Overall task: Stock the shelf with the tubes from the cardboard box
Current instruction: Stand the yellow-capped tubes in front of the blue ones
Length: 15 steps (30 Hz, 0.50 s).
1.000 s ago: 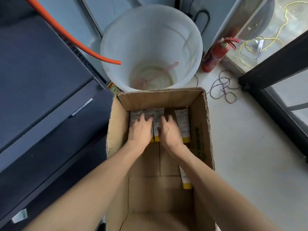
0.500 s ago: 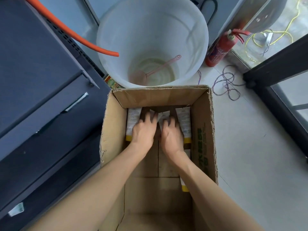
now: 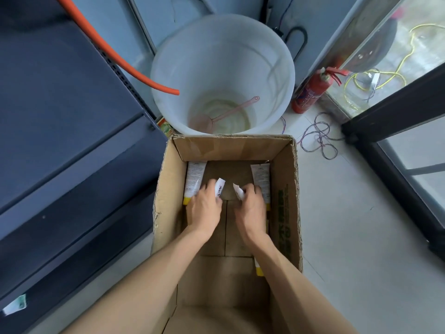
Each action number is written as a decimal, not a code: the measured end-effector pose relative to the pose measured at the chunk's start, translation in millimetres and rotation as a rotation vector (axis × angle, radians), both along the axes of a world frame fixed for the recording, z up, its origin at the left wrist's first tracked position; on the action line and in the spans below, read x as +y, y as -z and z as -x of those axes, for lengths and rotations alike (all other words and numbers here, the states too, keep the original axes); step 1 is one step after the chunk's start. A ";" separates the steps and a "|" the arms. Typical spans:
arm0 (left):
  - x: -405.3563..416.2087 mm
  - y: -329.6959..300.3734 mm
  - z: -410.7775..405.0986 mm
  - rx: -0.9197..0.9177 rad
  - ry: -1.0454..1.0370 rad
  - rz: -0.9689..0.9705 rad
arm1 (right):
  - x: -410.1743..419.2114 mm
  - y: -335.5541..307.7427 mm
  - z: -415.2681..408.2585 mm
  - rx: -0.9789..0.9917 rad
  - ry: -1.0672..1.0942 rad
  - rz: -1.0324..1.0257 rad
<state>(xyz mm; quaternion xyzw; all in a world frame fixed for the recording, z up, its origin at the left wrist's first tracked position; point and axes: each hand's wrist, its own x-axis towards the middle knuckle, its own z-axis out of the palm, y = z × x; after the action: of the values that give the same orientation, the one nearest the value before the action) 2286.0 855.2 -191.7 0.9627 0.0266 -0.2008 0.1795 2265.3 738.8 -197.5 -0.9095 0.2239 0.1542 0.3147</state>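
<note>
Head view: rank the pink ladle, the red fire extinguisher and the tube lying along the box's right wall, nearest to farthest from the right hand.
1. Tube along the right wall: right beside the right hand, inside the cardboard box.
2. Pink ladle: ahead, in the white bucket.
3. Red fire extinguisher: farthest, ahead and right, on the floor.

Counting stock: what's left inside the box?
In the box: one tube left, one right, one in each hand, a yellow cap beside the right arm. Arms may hide more.
</note>
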 end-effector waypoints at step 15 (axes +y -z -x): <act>79.9 -198.0 49.9 -0.129 -0.224 0.541 | 41.8 -208.6 50.2 -0.336 -0.092 -0.121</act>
<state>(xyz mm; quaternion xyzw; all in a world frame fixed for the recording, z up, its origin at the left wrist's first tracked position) 2236.1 935.1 6.3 0.8817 0.0669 -0.1179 0.4519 2215.1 780.6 11.2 -0.9111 0.1167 0.0277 0.3944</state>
